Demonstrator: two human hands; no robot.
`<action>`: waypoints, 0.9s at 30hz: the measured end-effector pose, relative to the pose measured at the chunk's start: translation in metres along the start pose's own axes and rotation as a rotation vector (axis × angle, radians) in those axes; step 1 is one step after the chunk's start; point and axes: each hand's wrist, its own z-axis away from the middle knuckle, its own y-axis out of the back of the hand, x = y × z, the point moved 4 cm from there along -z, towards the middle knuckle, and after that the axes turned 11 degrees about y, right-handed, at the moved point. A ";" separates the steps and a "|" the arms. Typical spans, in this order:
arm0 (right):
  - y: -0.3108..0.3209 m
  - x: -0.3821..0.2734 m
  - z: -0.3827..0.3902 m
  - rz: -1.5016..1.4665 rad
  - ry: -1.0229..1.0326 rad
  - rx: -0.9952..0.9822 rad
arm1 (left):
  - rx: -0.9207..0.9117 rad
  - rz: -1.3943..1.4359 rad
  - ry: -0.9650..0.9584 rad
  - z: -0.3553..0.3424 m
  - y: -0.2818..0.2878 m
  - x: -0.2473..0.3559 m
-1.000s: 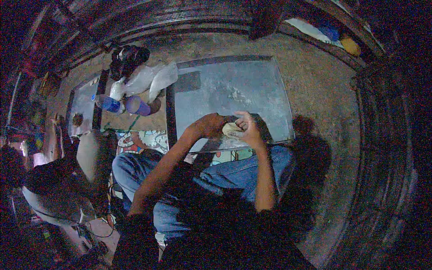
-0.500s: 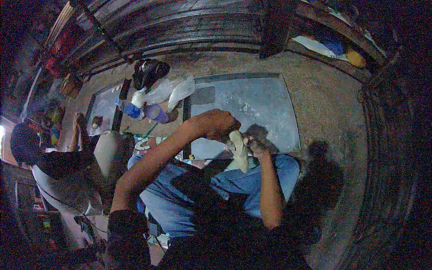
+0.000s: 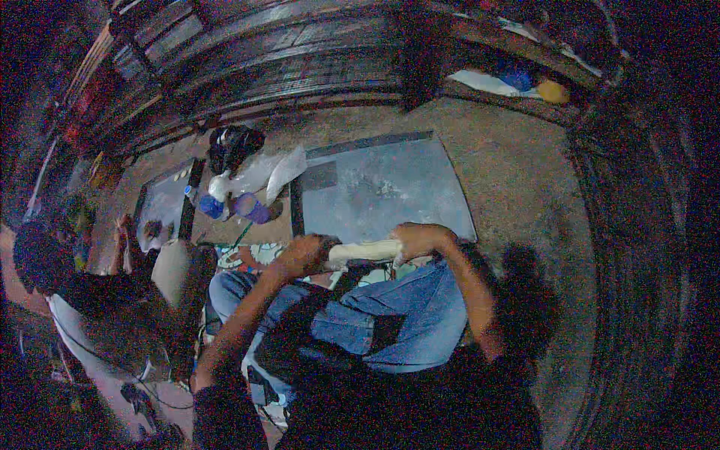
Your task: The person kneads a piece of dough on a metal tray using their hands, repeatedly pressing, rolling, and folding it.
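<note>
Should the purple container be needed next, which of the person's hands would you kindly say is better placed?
Probably the left hand. Both hands hold the dough, but the left is nearer the purple container; the right hand is at the far end.

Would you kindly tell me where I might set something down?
Bare: floor between the grey board and the right wall, and the board's far right corner. Crowded: left of the board, with plastic bags and a purple cup, and around the pale dough.
</note>
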 end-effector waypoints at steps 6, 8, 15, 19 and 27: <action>0.060 -0.107 0.009 0.623 0.189 0.008 | 0.249 0.548 -0.160 0.004 -0.013 -0.004; 0.066 -0.146 0.014 0.740 0.102 0.030 | 0.350 0.798 -0.196 -0.014 -0.025 -0.009; 0.107 -0.191 0.000 0.923 0.122 0.167 | 0.242 1.217 -0.128 -0.045 -0.069 0.053; 0.142 -0.170 -0.001 0.801 0.091 0.121 | 0.171 1.264 -0.079 -0.019 -0.044 0.082; 0.147 -0.168 0.017 0.551 -0.538 -0.489 | -0.279 1.517 -0.054 0.001 -0.094 0.081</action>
